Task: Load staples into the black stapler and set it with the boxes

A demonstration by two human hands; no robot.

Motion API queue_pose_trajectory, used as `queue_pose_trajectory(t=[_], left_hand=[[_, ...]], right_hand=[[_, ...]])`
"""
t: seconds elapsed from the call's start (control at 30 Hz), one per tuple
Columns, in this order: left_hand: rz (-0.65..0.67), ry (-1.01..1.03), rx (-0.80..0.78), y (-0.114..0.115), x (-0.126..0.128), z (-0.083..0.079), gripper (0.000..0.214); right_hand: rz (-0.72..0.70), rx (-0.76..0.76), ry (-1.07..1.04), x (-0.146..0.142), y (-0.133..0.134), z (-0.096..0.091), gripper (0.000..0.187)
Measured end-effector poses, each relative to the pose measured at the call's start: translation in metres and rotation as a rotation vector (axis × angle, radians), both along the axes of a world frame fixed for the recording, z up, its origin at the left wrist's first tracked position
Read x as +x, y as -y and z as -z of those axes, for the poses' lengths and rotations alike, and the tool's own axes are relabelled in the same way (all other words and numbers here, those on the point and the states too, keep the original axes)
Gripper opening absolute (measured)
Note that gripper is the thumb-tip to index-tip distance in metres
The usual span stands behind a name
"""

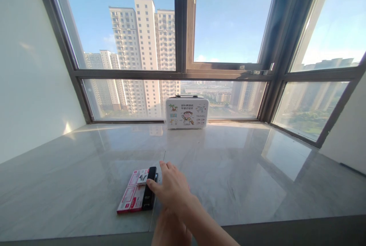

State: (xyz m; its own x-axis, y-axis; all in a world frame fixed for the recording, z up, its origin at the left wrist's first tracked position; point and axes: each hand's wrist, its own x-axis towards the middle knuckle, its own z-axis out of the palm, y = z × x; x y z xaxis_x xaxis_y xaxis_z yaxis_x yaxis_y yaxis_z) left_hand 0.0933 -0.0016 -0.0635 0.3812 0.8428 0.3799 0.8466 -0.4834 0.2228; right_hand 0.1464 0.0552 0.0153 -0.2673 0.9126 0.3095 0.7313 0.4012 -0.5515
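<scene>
My right hand (173,181) reaches in from the lower right, palm down. Its fingers are stretched out and apart, with the thumb over the edge of a black stapler (148,196); whether the thumb touches it I cannot tell. Left of the stapler lie flat pink-and-white boxes (130,198) with printed labels. A small white box (142,177) with a stapler picture sits on top of them. Below my right wrist shows bare skin, seemingly my left arm (171,229); its hand is hidden behind my right hand.
A white case (187,113) with cartoon prints and a dark handle stands upright against the window frame (128,74). The glossy grey marble sill (228,185) runs between a white wall (34,86) on the left and more window on the right. Its front edge is near me.
</scene>
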Motion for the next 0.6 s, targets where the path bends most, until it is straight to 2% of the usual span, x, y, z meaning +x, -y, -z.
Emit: queue_pose_trajectory(t=[0.07,0.13,0.23,0.33,0.4,0.47,0.53,0.6], left_hand=[[0.052,0.027,-0.073,0.011,-0.002,-0.003,0.055],[0.115,0.071,-0.135,0.022,-0.005,-0.016,0.046],[0.050,0.171,-0.141,0.031,-0.010,-0.040,0.026],[-0.096,0.191,-0.017,0.025,-0.014,-0.053,0.031],[-0.137,0.153,0.064,0.015,-0.013,-0.051,0.024],[-0.123,0.093,0.079,0.004,-0.011,-0.043,0.039],[-0.063,0.029,0.033,-0.003,-0.006,-0.034,0.052],[-0.013,-0.013,-0.027,-0.005,-0.003,-0.028,0.052]], right_hand=[[-0.049,-0.056,0.010,-0.016,-0.012,0.000,0.058],[-0.126,-0.131,0.007,-0.014,-0.023,0.000,0.050],[-0.224,-0.168,0.001,0.020,-0.028,-0.004,0.049],[-0.258,-0.113,-0.006,0.068,-0.016,-0.008,0.053],[-0.197,-0.083,-0.028,0.093,-0.002,-0.007,0.053],[-0.088,-0.050,-0.059,0.105,0.010,-0.003,0.054],[0.018,-0.008,-0.084,0.105,0.019,0.004,0.051],[0.105,0.033,-0.094,0.097,0.022,0.009,0.045]])
